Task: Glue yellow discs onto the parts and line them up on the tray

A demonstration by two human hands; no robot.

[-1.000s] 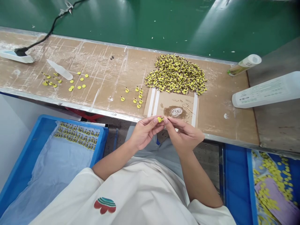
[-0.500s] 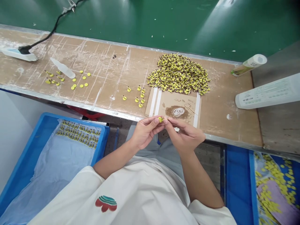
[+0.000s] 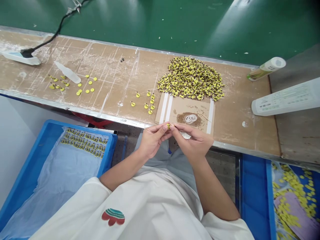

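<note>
Both hands meet at the bench's near edge. My left hand (image 3: pixel 152 140) and my right hand (image 3: pixel 193 141) pinch one small yellow part (image 3: pixel 168 126) between their fingertips. Just beyond them lies a cardboard pad (image 3: pixel 186 111) with a brown stain and a small white blob (image 3: pixel 191 118). A big heap of yellow-and-black parts (image 3: pixel 191 78) lies behind the pad. Several finished-looking yellow pieces (image 3: pixel 146 100) stand to the left of the pad.
A blue tray (image 3: pixel 30 166) at lower left holds rows of small parts (image 3: pixel 83 142) on plastic film. Another blue bin (image 3: pixel 252 196) at lower right holds yellow discs (image 3: pixel 292 196). White bottles (image 3: pixel 287 98) lie at the right; a small dropper bottle (image 3: pixel 67 73) and loose yellow pieces at the left.
Both hands have shifted slightly up and left with the yellow part, fingertips pressed closer together. The view has hardly moved.
</note>
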